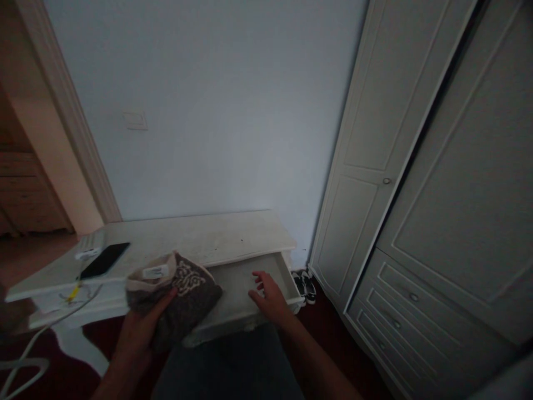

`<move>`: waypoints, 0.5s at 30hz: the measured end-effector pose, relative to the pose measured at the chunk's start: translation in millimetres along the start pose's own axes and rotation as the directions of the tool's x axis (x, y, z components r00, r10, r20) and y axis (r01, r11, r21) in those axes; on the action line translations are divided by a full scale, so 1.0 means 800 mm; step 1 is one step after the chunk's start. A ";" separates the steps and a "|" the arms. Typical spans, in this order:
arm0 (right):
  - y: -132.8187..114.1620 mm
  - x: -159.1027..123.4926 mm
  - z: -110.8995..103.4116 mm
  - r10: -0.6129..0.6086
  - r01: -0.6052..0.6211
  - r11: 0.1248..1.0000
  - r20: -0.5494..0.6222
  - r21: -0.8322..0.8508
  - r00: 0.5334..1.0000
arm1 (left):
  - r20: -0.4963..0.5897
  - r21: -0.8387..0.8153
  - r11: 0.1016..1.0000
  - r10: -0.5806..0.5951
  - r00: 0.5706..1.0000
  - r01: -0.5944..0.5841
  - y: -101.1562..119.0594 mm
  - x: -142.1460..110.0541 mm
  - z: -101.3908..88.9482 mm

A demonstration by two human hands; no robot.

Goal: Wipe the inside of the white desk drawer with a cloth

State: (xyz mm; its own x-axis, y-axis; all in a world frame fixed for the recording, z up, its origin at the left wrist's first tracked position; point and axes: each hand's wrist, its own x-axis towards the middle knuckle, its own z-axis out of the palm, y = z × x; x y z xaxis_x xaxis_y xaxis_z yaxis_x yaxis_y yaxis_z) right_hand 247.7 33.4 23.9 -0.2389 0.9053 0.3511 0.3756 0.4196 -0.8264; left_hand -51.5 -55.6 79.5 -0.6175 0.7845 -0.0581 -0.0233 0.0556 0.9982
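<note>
My left hand (139, 328) grips a folded dark brown cloth (183, 294) with a pale embroidered pattern and a white label, held over the left part of an open white drawer (287, 278). My right hand (268, 294) reaches into that drawer with its fingers spread, holding nothing. The drawer belongs to a low white table (208, 236) against the wall. The drawer's inside looks bare where it shows.
A black phone (105, 259) and a white remote-like object (89, 247) lie on the table's left end, with white cables (29, 347) hanging below. A tall white wardrobe (416, 194) with drawers stands at the right. Dark shoes (306, 286) sit on the floor between them.
</note>
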 end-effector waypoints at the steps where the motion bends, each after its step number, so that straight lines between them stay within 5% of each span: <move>1: 0.012 0.004 -0.006 0.002 -0.001 0.996 0.017 -0.093 1.000 | -0.103 0.069 0.993 0.102 0.989 -0.096 0.007 0.017 -0.018; 3: 0.031 0.008 -0.014 0.021 -0.004 0.975 0.073 -0.220 0.997 | -0.116 0.281 0.910 0.349 0.930 -0.306 0.009 0.050 -0.044; 6: 0.041 0.007 -0.016 0.052 0.004 0.937 0.151 -0.349 0.987 | 0.172 0.411 0.700 0.570 0.804 -0.584 -0.016 0.081 -0.050; 9: 0.037 0.003 -0.012 0.085 0.009 0.894 0.190 -0.448 0.978 | 0.597 0.405 0.608 0.390 0.701 -0.683 -0.060 0.083 -0.029; 11: 0.033 0.000 -0.010 0.105 -0.002 0.873 0.183 -0.488 0.978 | 0.711 0.409 0.586 0.276 0.647 -0.699 -0.085 0.075 -0.014; 13: 0.029 -0.001 -0.009 0.121 -0.020 0.860 0.165 -0.510 0.979 | 0.689 0.449 0.589 0.251 0.680 -0.672 -0.101 0.068 -0.001; 15: 0.026 0.000 -0.007 0.141 -0.042 0.849 0.149 -0.527 0.979 | 0.553 0.533 0.607 0.277 0.786 -0.589 -0.107 0.067 0.011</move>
State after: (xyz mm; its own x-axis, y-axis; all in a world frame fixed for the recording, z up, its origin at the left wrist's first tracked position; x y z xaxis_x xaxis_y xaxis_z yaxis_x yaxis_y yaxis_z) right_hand 260.9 42.2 9.0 -0.3145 0.9355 0.1610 0.8010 0.3526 -0.4839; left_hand -75.2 -12.9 -9.3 -0.0566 0.9735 0.2215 0.7689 -0.0990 0.6316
